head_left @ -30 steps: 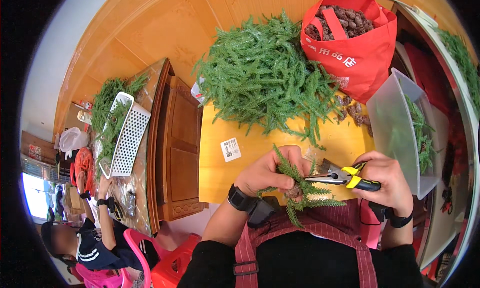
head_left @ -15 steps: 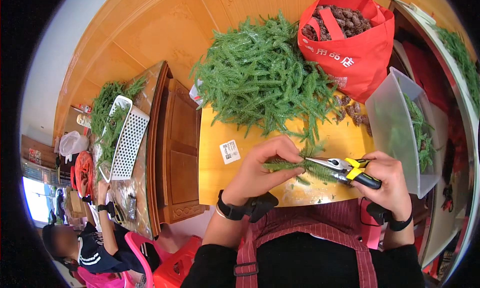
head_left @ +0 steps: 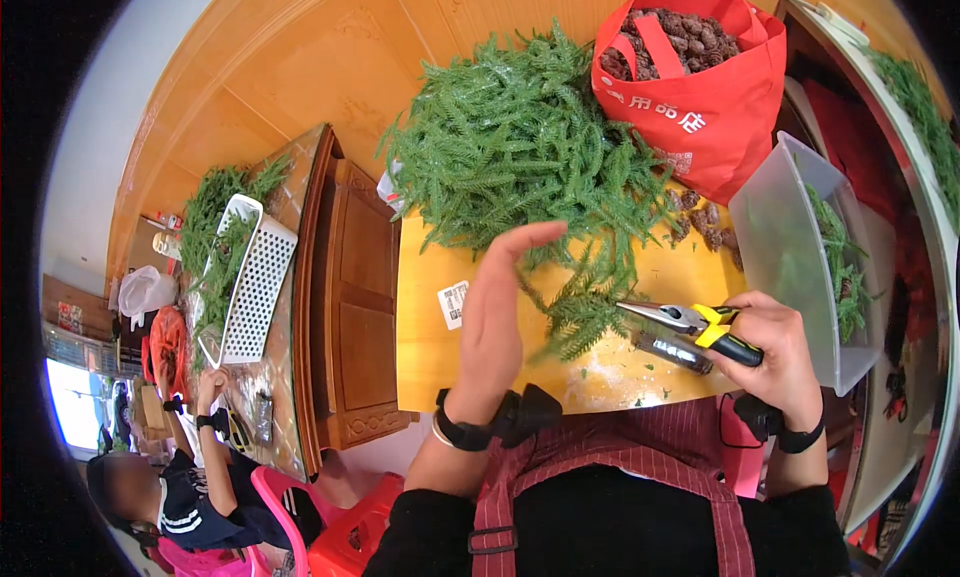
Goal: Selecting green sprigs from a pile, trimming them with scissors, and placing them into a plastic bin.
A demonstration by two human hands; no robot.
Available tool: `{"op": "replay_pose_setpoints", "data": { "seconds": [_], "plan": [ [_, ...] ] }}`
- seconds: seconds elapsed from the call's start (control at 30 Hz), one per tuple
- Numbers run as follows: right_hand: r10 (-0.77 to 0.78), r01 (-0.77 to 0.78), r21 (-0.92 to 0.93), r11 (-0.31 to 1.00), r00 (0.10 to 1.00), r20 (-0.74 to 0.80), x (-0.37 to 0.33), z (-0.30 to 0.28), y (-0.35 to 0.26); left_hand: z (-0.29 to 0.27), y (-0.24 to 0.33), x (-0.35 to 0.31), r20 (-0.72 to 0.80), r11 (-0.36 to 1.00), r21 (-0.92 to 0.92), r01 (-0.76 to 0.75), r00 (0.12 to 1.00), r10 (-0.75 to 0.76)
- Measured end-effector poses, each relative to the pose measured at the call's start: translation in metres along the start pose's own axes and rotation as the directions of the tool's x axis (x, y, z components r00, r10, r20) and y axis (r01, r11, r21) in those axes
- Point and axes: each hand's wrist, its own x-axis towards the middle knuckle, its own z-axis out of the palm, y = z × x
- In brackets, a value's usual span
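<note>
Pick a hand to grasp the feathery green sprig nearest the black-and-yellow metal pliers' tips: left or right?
Left, probably: the left hand looks open and is beside the feathery green sprig, while the right hand is occupied gripping the black-and-yellow metal pliers.

- Needle-nose pliers [head_left: 690, 320], 3 o'clock: shiny metal
- Tote bag [head_left: 722, 122], 2 o'clock: matt cloth
- Storage bin [head_left: 787, 252], 3 o'clock: smooth plastic
- Basket [head_left: 259, 289], 9 o'clock: plastic

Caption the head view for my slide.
Right hand holds yellow-and-black metal pliers near a feathery green sprig; left hand open.
</note>
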Motion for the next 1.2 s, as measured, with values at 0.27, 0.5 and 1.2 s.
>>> {"op": "replay_pose_setpoints", "data": {
  "seconds": [0.27,0.5,1.2],
  "plan": [
    [-0.077,0.076,0.042,0.996,0.997,0.009,0.004,0.0,0.001,-0.003,-0.007,0.014,0.584,0.87,-0.184,0.457,0.763,-0.278],
    [-0.102,0.1,0.031,0.994,0.992,0.076,0.005,-0.006,0.002,-0.004,-0.007,0.017,0.625,0.755,-0.218,0.618,0.683,-0.378],
    [0.052,-0.047,0.134,0.99,0.998,-0.035,0.0,0.002,0.003,0.027,-0.01,-0.003,0.095,0.992,0.126,-0.03,0.995,0.018]
  ]
}}
